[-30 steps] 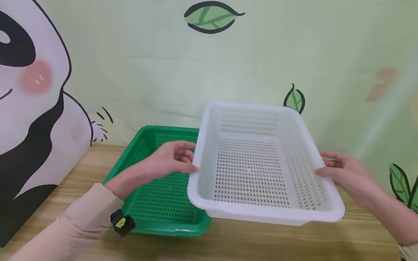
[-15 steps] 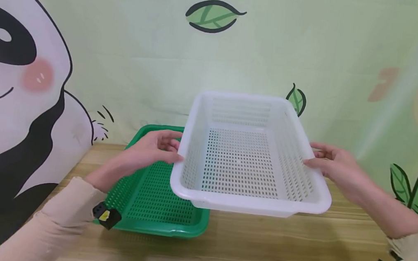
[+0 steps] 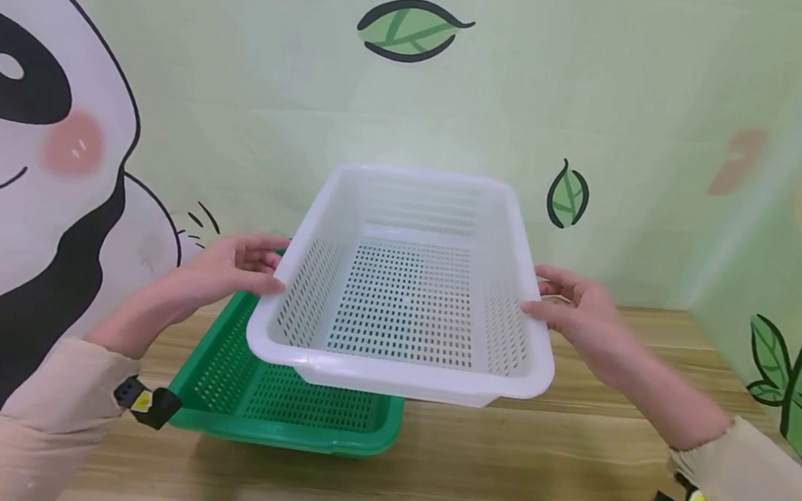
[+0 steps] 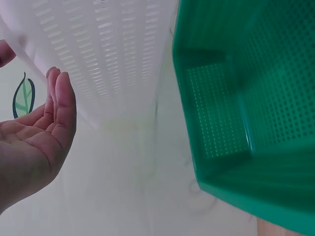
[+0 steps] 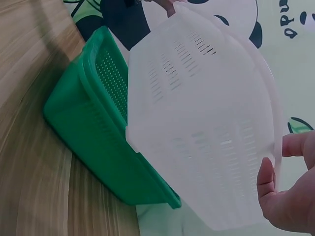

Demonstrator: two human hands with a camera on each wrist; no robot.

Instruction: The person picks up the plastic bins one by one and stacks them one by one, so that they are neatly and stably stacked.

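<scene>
Between my two hands a white plastic basket [image 3: 407,299] with slotted walls is held up in the air, its open top tilted toward me. My left hand [image 3: 230,271] pinches its left rim, thumb on top and fingers below. On the opposite rim, my right hand [image 3: 581,314] grips in the same way. Beneath and a little to the left stands a green plastic basket [image 3: 284,435] on the table, partly covered by the white one in the head view. The right wrist view shows the white basket's [image 5: 197,108] underside above the green basket's [image 5: 88,132] rim.
The wood-grain table [image 3: 497,466] runs under everything. Behind it hangs a pale green backdrop [image 3: 278,96] with a printed panda [image 3: 14,169] at the left and leaves. Small black cameras sit on both wrists.
Both hands have carried the white basket leftward, from right of the green basket to partly over it. It has also risen slightly. The green basket has stayed in place.
</scene>
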